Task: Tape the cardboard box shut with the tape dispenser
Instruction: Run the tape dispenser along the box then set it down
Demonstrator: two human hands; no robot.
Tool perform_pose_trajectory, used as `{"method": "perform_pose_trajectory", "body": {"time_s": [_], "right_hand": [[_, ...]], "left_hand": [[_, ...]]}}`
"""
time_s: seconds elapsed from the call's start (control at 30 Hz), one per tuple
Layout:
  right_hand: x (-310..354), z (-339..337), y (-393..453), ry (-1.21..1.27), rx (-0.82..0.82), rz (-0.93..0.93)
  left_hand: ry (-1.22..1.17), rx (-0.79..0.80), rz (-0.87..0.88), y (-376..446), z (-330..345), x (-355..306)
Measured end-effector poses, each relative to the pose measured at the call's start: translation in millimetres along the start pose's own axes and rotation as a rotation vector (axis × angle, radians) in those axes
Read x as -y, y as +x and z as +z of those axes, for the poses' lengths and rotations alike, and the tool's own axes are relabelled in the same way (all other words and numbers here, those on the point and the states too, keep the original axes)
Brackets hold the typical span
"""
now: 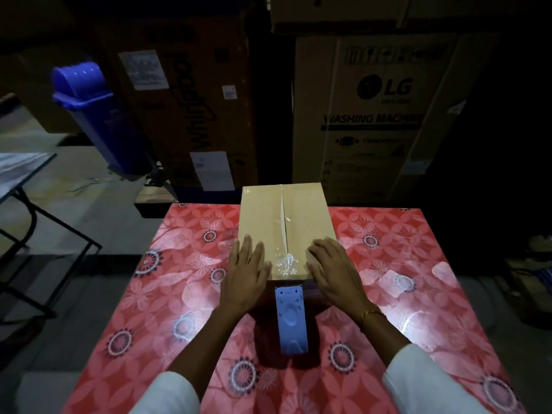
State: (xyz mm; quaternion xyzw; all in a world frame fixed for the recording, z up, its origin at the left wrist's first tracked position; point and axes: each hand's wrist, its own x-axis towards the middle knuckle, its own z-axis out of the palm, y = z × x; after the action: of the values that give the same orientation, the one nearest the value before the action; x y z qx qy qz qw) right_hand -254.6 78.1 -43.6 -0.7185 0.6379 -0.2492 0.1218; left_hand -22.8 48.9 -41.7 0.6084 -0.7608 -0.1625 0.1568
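Pressing down on a plain brown cardboard box (286, 228), a person in white sleeves lays both palms flat across its closed top flaps at a table covered in a glossy red floral-print cloth (167, 294). The left hand (246, 273) rests on the left flap near the box's near corner, fingers straight, spread a little and gripping nothing; the right hand (334, 270), a thin gold bangle (370, 314) at the wrist, rests on the right flap with fingers extended and slightly curved, likewise holding nothing. Clear packing tape (283, 258) shines along the centre seam between the two hands, crinkled near the front edge. The box stands at the far middle of the table, its far end reaching the table's back edge. A light blue plastic tape dispenser (291, 318) lies on the cloth just in front of the box, between the person's forearms, touched by neither hand. Behind stand large appliance cartons, one printed LG washing machine (373, 115), with a blue lidded plastic bin (95, 115) to the left
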Motion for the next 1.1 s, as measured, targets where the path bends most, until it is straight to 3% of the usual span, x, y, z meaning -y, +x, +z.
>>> {"method": "perform_pose_trajectory", "body": {"time_s": [0.27,0.47,0.57,0.7,0.8,0.93,1.0,1.1], "right_hand": [[3,5,-1,0.016,-0.057,0.008],[23,-2,-22,0.046,-0.315,0.062],[36,-6,-44,0.134,-0.371,0.099],[44,13,-81,0.337,-0.241,0.246],[44,31,-101,0.521,-0.084,0.412],[55,45,-107,0.614,0.015,0.481],[65,50,-106,0.646,0.016,0.508],[82,55,-103,0.636,-0.007,0.566]], "left_hand": [[0.100,0.004,-0.051,3,-5,-14],[0.147,0.006,0.030,29,-6,-21],[0.104,0.023,0.035,41,-4,-24],[-0.001,-0.027,0.070,41,1,-24],[-0.152,-0.115,0.197,39,1,-20],[-0.337,-0.074,0.289,43,-4,-25],[-0.300,-0.026,0.354,48,-6,-30],[0.050,0.116,0.434,56,0,-31]]}}
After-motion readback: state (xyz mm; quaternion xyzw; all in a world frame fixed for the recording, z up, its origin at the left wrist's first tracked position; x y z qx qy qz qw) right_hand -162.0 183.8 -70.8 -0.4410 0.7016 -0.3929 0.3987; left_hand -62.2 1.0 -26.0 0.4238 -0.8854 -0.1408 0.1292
